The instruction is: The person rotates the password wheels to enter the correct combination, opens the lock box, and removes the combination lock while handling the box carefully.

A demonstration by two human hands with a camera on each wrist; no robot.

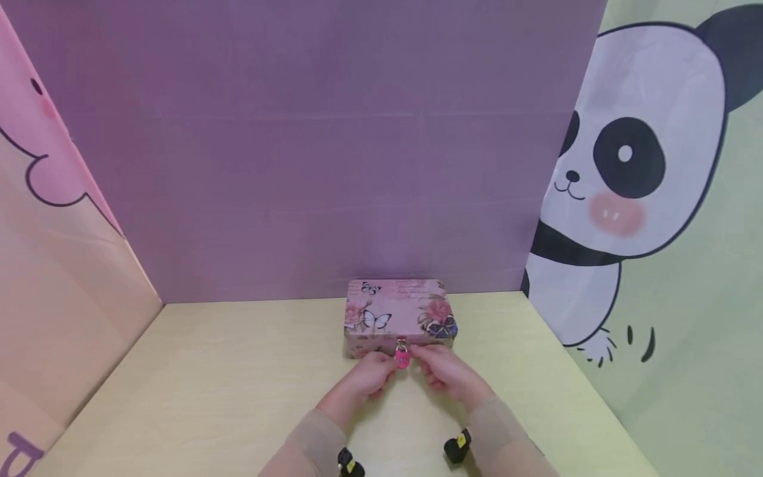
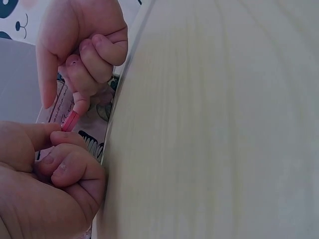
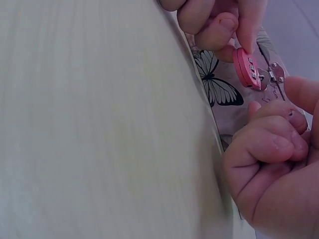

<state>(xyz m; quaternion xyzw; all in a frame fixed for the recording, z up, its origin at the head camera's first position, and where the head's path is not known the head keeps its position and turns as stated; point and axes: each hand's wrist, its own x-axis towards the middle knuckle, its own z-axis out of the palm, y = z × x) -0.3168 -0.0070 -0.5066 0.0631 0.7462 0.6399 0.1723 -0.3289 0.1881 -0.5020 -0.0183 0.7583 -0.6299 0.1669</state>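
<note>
A pink combination padlock (image 1: 402,358) hangs at the front clasp (image 3: 271,75) of a pink box (image 1: 405,308) printed with butterflies and roses. My left hand (image 1: 371,372) pinches the padlock between thumb and index finger from the left. In the right wrist view the number dials on the padlock's side show. On the other side of the padlock is my right hand (image 1: 446,371), its index fingertip right beside the lock. The right thumb stands apart from that finger, the other fingers bend in toward the palm, and nothing shows between them. The box lid is closed.
The box stands at the back of a light wooden table (image 1: 238,371), close to a purple backdrop (image 1: 298,165). A panda picture (image 1: 667,79) decorates the right side sheet. Small black devices sit at both wrists, one (image 1: 457,448) at the right sleeve.
</note>
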